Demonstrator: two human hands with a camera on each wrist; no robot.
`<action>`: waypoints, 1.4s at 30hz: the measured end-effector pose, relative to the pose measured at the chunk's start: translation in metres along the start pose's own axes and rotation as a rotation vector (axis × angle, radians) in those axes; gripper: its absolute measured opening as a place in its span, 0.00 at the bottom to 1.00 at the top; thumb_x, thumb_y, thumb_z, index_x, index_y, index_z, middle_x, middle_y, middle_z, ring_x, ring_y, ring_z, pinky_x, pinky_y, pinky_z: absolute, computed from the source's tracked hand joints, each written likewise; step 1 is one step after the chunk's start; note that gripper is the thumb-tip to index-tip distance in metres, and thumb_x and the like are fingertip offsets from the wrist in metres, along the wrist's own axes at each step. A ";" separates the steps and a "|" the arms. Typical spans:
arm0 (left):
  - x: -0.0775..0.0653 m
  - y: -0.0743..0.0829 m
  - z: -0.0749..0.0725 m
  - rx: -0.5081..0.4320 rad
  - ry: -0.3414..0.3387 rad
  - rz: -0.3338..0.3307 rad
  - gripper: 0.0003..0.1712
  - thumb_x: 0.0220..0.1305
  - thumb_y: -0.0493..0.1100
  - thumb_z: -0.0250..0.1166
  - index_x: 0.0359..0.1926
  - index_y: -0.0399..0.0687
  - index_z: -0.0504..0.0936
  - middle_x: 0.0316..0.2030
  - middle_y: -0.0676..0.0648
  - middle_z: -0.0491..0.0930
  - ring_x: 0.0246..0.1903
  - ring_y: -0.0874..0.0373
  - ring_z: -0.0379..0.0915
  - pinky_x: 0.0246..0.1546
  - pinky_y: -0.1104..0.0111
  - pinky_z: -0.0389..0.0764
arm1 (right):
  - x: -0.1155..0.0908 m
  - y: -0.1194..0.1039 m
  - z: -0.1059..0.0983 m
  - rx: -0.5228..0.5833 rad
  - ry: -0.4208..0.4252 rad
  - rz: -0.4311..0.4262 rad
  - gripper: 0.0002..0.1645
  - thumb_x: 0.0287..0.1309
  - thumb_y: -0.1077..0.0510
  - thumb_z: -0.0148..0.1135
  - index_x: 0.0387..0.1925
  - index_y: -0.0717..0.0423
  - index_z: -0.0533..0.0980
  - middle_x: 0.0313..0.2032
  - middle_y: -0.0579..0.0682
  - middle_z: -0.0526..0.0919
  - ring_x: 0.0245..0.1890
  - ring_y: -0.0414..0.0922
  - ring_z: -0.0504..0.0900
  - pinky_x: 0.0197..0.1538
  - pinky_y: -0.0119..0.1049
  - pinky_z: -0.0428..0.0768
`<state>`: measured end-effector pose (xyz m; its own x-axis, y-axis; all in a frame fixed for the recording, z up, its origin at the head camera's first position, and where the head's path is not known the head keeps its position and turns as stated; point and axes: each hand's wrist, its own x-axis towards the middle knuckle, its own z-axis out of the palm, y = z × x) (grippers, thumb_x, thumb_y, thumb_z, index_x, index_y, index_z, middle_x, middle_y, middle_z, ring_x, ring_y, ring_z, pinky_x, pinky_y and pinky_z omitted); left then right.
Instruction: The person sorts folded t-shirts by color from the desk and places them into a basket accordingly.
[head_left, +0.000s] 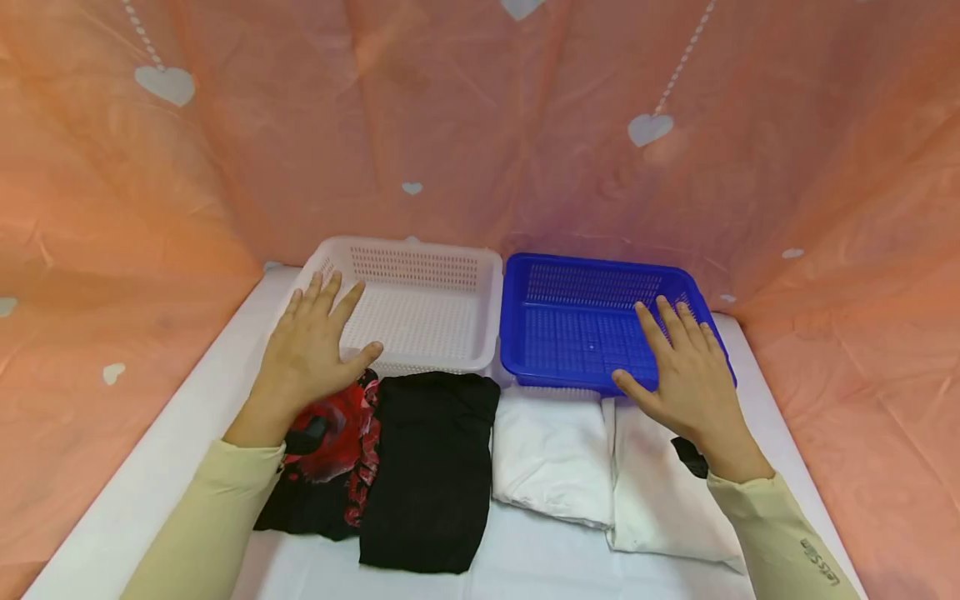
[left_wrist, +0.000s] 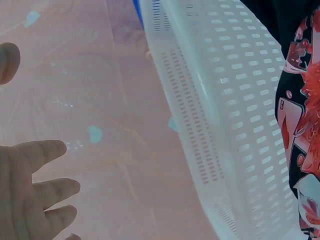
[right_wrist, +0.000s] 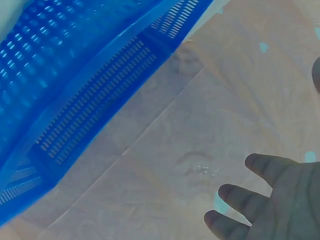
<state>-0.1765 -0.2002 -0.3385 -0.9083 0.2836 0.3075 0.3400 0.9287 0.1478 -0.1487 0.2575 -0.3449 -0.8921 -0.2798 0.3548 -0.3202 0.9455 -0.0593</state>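
Observation:
My left hand (head_left: 306, 348) hovers with spread fingers over the left side of a white plastic basket (head_left: 416, 363), holding nothing. Above the right part of a blue plastic basket (head_left: 517, 321) is my right hand (head_left: 688, 375), its fingers also spread and holding nothing. Below the left hand lies a folded black cloth with a red floral print (head_left: 333, 437), partly hidden by the forearm. Beside it is a folded plain black cloth (head_left: 431, 475). A folded white cloth (head_left: 551, 458) sits in front of the blue basket, and an off-white folded cloth (head_left: 660, 492) lies under the right wrist.
The baskets stand side by side at the back of a white table (head_left: 517, 558). Orange-pink sheeting (head_left: 480, 108) with pale hearts closes in the back and both sides. Long light sleeves (head_left: 210, 517) cover the forearms.

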 end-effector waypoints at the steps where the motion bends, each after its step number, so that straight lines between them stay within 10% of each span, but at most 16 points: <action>1: -0.001 0.000 -0.001 0.001 0.004 0.001 0.48 0.59 0.66 0.57 0.73 0.47 0.57 0.72 0.32 0.52 0.73 0.35 0.41 0.70 0.42 0.46 | 0.000 -0.001 -0.001 -0.001 0.002 0.000 0.54 0.55 0.33 0.59 0.75 0.48 0.49 0.73 0.61 0.53 0.74 0.61 0.47 0.70 0.61 0.50; 14: -0.032 0.019 0.000 -0.147 0.143 0.111 0.44 0.51 0.60 0.67 0.67 0.47 0.68 0.65 0.38 0.68 0.63 0.36 0.63 0.61 0.42 0.65 | -0.005 -0.026 -0.005 0.121 0.092 -0.068 0.52 0.49 0.38 0.64 0.73 0.46 0.57 0.70 0.62 0.61 0.69 0.65 0.58 0.66 0.63 0.59; 30: -0.064 0.043 0.050 -0.619 -0.122 -0.068 0.36 0.56 0.49 0.71 0.64 0.44 0.70 0.49 0.39 0.79 0.40 0.50 0.78 0.38 0.64 0.82 | -0.020 -0.072 0.036 0.536 0.045 -0.064 0.38 0.49 0.52 0.70 0.64 0.48 0.70 0.56 0.53 0.76 0.56 0.53 0.74 0.54 0.51 0.75; 42: -0.074 0.040 0.079 -0.450 -0.241 -0.143 0.37 0.54 0.58 0.69 0.60 0.43 0.74 0.39 0.45 0.78 0.31 0.60 0.70 0.32 0.67 0.73 | -0.027 -0.107 0.078 0.755 -0.069 -0.027 0.34 0.51 0.57 0.69 0.61 0.51 0.72 0.53 0.57 0.79 0.45 0.54 0.80 0.42 0.40 0.82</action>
<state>-0.1151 -0.1649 -0.4292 -0.9655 0.2576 0.0372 0.2312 0.7831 0.5773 -0.1148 0.1509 -0.4211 -0.8908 -0.3345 0.3075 -0.4514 0.5746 -0.6827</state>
